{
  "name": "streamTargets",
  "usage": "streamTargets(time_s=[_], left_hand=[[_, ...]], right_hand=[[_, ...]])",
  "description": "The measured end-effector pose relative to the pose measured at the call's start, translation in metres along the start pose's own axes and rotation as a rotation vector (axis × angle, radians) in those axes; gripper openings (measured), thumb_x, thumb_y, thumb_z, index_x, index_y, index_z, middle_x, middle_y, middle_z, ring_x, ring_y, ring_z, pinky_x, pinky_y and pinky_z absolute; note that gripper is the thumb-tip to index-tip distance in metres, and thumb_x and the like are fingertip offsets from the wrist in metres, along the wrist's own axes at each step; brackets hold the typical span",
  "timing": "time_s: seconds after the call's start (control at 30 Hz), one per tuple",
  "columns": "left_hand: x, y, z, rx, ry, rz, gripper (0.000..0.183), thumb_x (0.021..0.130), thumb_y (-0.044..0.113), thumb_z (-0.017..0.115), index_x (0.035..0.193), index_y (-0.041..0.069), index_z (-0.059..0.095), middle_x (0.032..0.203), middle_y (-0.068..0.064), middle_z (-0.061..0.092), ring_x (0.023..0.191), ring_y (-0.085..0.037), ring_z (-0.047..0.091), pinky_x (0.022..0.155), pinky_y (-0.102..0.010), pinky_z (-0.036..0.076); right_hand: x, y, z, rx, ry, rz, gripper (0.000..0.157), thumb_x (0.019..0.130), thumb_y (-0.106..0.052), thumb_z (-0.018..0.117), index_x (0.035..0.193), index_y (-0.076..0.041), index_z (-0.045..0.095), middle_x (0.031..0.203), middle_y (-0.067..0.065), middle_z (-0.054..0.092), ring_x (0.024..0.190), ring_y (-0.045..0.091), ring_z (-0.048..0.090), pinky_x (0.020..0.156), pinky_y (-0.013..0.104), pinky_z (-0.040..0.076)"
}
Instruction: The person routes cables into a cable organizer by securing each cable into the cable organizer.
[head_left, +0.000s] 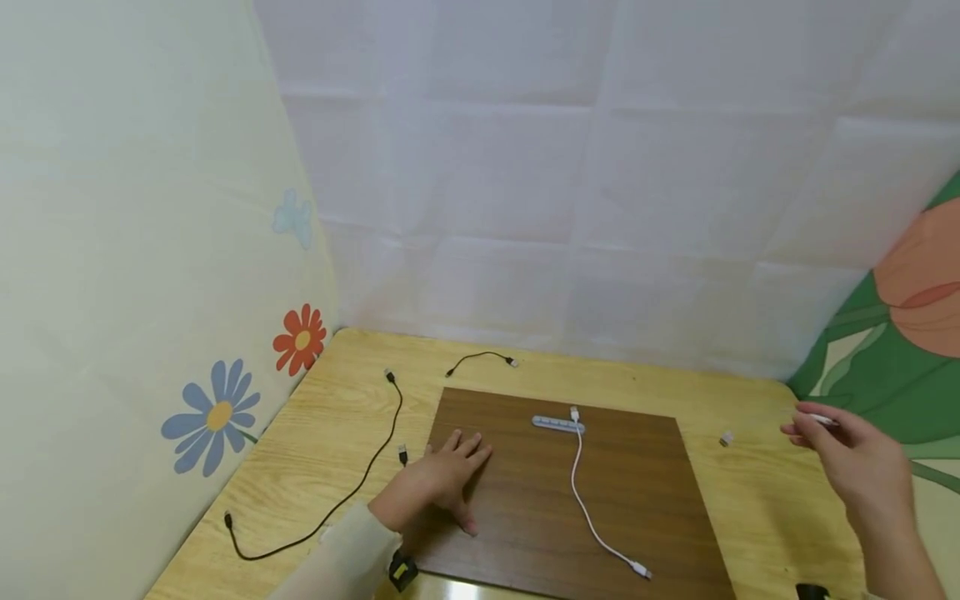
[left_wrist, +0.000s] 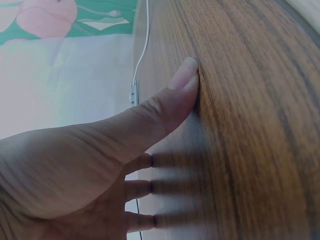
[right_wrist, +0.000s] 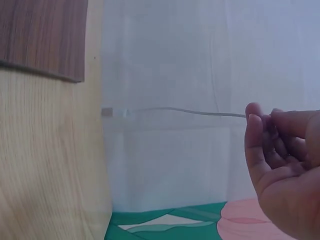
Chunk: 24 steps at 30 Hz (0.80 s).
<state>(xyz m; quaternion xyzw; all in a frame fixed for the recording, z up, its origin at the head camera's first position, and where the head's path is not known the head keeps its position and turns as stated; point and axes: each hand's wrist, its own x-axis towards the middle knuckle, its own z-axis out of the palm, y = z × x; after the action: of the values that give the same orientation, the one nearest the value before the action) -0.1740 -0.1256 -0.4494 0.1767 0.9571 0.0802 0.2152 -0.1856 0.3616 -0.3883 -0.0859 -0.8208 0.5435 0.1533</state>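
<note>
My left hand point(head_left: 446, 475) rests on the brown wooden board point(head_left: 525, 517), fingers spread and thumb apart. In the left wrist view, the thumb and fingertips of the left hand point(left_wrist: 115, 145) touch the board's surface. Off to the right, my right hand point(head_left: 862, 450) is raised and pinches a thin white USB cable point(right_wrist: 200, 113). Its USB plug point(right_wrist: 107, 112) hangs down by the table. On the board lies another white cable point(head_left: 581, 492), one plug on a grey-blue slotted cable holder point(head_left: 555, 424). What the right fingers cover of the cable is hidden.
A long black cable point(head_left: 367, 475) curves over the yellow wooden table point(head_left: 330, 450) on the left. Behind the board lies a short black cable point(head_left: 480, 355). Beside the left hand a black USB plug point(head_left: 402, 454) shows. A pale cloth point(head_left: 525, 208) hangs behind the table.
</note>
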Motion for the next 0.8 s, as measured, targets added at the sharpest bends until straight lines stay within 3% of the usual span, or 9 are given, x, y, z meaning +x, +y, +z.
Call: streamTargets(time_s=[0.2, 0.5, 0.8], left_hand=[[0.001, -0.001, 0.001, 0.022, 0.001, 0.005, 0.120, 0.063, 0.054, 0.090, 0.160, 0.022, 0.029, 0.168, -0.007, 0.019, 0.154, -0.039, 0.012, 0.113, -0.069, 0.028], [0.001, -0.001, 0.002, 0.030, -0.002, -0.002, 0.120, 0.062, 0.055, 0.090, 0.161, 0.022, 0.029, 0.169, -0.006, 0.018, 0.154, -0.039, 0.012, 0.114, -0.068, 0.028], [0.001, -0.001, 0.001, 0.026, -0.004, -0.002, 0.120, 0.062, 0.054, 0.090, 0.161, 0.022, 0.029, 0.169, -0.007, 0.018, 0.154, -0.039, 0.012, 0.113, -0.068, 0.028]], right_hand=[[-0.004, -0.012, 0.011, 0.016, -0.068, -0.137, 0.020, 0.100, -0.019, 0.066, 0.117, -0.026, 0.071, 0.082, -0.022, 0.073, 0.075, -0.008, 0.067, 0.071, 0.002, 0.046], [-0.012, -0.026, 0.032, -0.286, -0.043, -0.313, 0.031, 0.103, -0.028, 0.062, 0.120, -0.003, 0.070, 0.090, -0.037, 0.060, 0.078, -0.019, 0.056, 0.064, 0.005, 0.044], [-0.015, -0.039, 0.058, -0.238, -0.064, -0.419, 0.025, 0.102, -0.023, 0.062, 0.112, -0.002, 0.072, 0.098, -0.040, 0.058, 0.091, -0.022, 0.054, 0.073, 0.002, 0.043]])
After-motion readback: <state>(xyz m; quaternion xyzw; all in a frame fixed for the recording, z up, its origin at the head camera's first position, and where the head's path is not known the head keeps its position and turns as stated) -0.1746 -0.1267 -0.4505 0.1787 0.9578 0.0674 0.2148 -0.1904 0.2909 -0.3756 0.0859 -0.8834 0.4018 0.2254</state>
